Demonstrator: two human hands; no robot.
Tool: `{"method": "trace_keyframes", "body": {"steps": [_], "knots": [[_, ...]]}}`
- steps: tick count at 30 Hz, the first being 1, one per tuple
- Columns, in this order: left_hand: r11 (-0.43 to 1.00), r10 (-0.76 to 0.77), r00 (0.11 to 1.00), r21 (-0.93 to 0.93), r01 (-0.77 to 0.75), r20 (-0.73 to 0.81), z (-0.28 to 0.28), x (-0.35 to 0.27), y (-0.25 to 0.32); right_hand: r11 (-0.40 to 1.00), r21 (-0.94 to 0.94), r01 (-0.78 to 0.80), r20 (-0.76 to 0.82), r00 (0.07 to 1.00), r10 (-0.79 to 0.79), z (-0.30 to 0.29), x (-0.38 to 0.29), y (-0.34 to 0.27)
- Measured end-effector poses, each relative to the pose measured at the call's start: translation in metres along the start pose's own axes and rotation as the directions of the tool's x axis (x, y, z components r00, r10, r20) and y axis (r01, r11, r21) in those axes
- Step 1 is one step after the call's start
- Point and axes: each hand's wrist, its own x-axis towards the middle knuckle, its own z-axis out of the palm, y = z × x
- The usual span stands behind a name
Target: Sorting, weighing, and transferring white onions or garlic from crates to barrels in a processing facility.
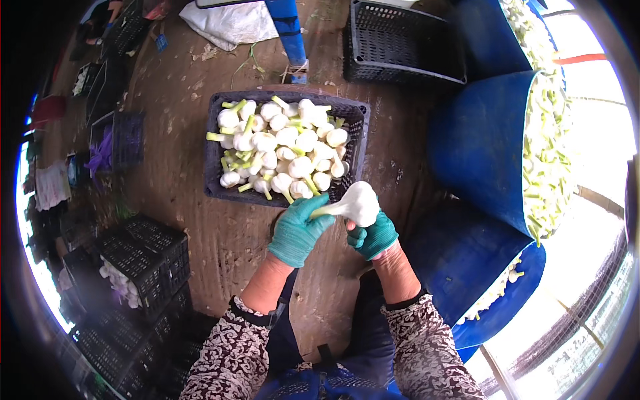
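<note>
In a teal glove, my left hand pinches the pale stem of a garlic bulb between thumb and fingers. The white head of that bulb points to the right, over my right hand. My right hand, gloved alike with a bare fingertip showing, has its fingers curled just under the head; the bulb hides whether it grips anything. Beyond both hands stands a dark plastic crate heaped with trimmed garlic bulbs, many with short green stems.
Blue sheet-sided bins line the right, holding garlic and cut stems. A black crate stands at the back right. Stacked black crates fill the lower left. A white sack lies near a blue post. Another person's arm shows top left.
</note>
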Motion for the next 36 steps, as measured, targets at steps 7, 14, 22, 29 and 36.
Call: {"method": "trace_keyframes", "body": {"steps": [7, 14, 22, 29, 36], "knots": [[0.947, -0.029, 0.998, 0.318, 0.042, -0.048, 0.012, -0.01, -0.002, 0.911, -0.405, 0.075, -0.32, 0.922, -0.219, -0.004, -0.004, -0.008], [0.888, -0.279, 0.949, 0.338, 0.314, -0.147, 0.003, -0.009, -0.033, 0.78, -0.487, 0.393, -0.548, 0.558, -0.623, -0.036, -0.02, -0.073], [0.529, 0.254, 0.961, 0.816, -0.234, 0.111, 0.02, 0.03, -0.06, 0.799, -0.549, 0.245, -0.681, 0.423, -0.598, -0.109, -0.071, -0.071], [0.109, -0.005, 0.823, 0.818, -0.564, 0.568, 0.074, 0.101, -0.089, 0.824, -0.561, 0.086, -0.699, 0.484, -0.526, -0.151, -0.069, -0.02], [0.223, -0.226, 0.888, 0.909, -0.352, 0.399, 0.077, 0.139, -0.085, 0.818, -0.572, 0.056, -0.63, 0.609, -0.482, -0.17, -0.035, 0.0]]}}
